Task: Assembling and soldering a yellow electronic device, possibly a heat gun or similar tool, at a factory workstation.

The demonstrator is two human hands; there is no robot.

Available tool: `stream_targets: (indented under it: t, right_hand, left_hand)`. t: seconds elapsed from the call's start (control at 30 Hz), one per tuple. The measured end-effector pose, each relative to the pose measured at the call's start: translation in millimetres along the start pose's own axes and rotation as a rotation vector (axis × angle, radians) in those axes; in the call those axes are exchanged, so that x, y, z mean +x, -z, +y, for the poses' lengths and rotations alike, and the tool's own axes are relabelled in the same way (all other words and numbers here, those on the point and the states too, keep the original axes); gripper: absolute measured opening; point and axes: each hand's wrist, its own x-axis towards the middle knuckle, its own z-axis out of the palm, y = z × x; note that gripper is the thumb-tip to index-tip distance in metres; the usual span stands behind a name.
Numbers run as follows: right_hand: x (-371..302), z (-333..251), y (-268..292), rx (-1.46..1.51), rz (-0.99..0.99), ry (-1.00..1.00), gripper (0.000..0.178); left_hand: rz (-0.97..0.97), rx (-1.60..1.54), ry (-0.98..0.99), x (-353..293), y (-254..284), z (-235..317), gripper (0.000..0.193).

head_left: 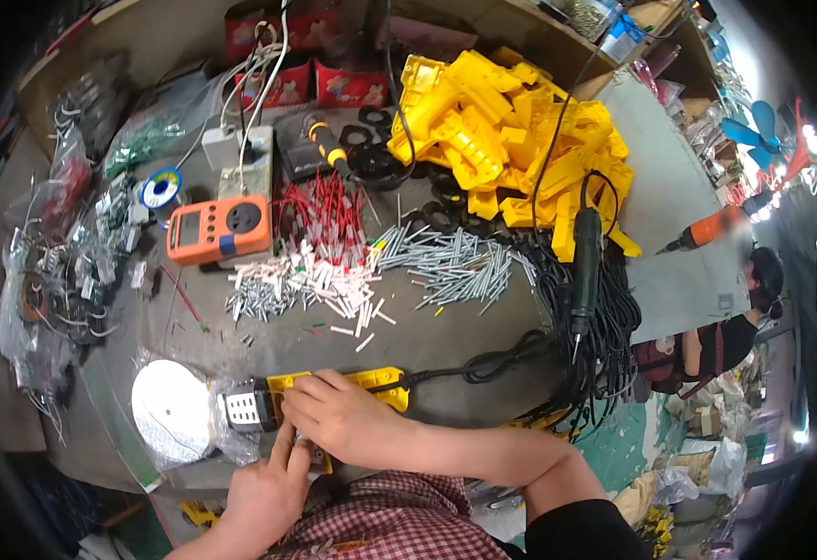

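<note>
In front of me on the bench lies a yellow power-tool housing (385,385), with a black cord (455,371) running from its right end. A black and white slotted section (246,407) adjoins its left side, and beyond that lies a round pale disc (171,413) partly wrapped in clear plastic. My right hand (338,420) lies over the housing, its fingers curled down onto it. From below, my left hand (273,490) reaches up with two fingers close together, pressing against the housing under the right hand. What lies beneath the fingertips is hidden.
Beyond my hands lie metal pins (455,266), white sleeves (334,280) and red wires (324,219). An orange multimeter (212,231) stands left of them. Yellow shells (483,121) are heaped at the back right. A dark screwdriver (584,271) hangs above coiled black cords (605,345).
</note>
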Motion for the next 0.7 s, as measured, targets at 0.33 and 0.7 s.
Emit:
stream_targets:
  t: [0.33, 0.7]
  right_hand:
    - [6, 212, 152, -0.421, 0.323, -0.844, 0.014]
    - [-93, 262, 219, -0.828, 0.385, -1.106, 0.042]
  left_hand:
    - [0.0, 0.0, 0.027, 4, 3, 6, 0.056]
    - [0.036, 0.017, 0.04, 2, -7, 1, 0.064]
